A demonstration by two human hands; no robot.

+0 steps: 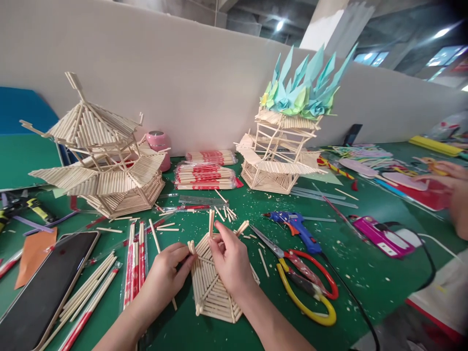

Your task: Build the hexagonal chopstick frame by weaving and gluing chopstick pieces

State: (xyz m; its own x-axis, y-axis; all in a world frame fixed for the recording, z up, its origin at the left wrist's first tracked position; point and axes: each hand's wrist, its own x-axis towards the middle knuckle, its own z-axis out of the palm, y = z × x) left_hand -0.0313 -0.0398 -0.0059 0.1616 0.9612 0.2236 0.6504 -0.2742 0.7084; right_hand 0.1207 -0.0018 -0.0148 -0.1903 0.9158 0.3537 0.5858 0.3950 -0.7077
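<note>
A many-sided panel of wooden sticks (214,292) lies on the green table, with short sticks standing up from its far corners. My left hand (170,273) is closed at the panel's left edge, thumb and forefinger pinching a short upright stick (191,247). My right hand (232,258) reaches over the panel, its fingers closed round the base of another upright stick (211,223) at the far edge. Part of the panel is hidden under my right hand. To the right lie a blue glue gun (298,229) and large scissors (305,280) with red and yellow handles.
Stick pavilion models stand at the back left (109,165) and back right (281,151), the latter topped with blue paper. Wrapped stick bundles (204,175), a phone (49,292), loose sticks (87,287) and a pink power strip (382,236) lie about. Another person's hand (453,180) is at far right.
</note>
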